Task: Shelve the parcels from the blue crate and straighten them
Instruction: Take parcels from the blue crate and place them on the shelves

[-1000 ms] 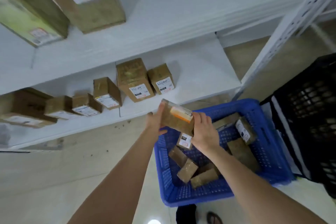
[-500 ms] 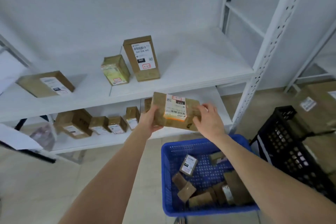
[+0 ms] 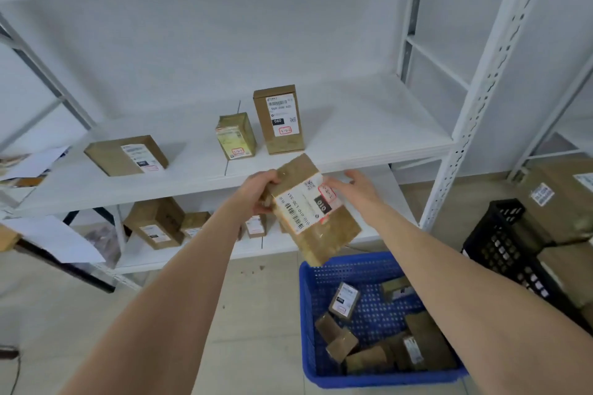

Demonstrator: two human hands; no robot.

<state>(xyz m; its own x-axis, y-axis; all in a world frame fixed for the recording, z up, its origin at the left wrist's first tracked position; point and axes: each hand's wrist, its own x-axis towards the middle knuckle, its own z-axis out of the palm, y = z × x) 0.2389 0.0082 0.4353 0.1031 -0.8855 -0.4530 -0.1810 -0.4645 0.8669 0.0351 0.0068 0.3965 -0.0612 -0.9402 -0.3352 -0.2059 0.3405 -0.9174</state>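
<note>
White shelving (image 3: 353,138) carries three parcels on its middle shelf. Left hand (image 3: 260,191) grips one tilted parcel (image 3: 314,212); right hand (image 3: 356,189) rests spread against it above the blue crate (image 3: 382,380).

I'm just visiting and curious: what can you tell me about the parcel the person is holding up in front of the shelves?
The held parcel is a flat brown cardboard box wrapped in clear tape, with a white shipping label showing a barcode, a QR code, a black "010" tag and a red-outlined sticker. It is tilted, label facing the camera, above the blue crate. The left hand has a grip on its upper left edge; the right hand is open at its upper right edge.
</note>
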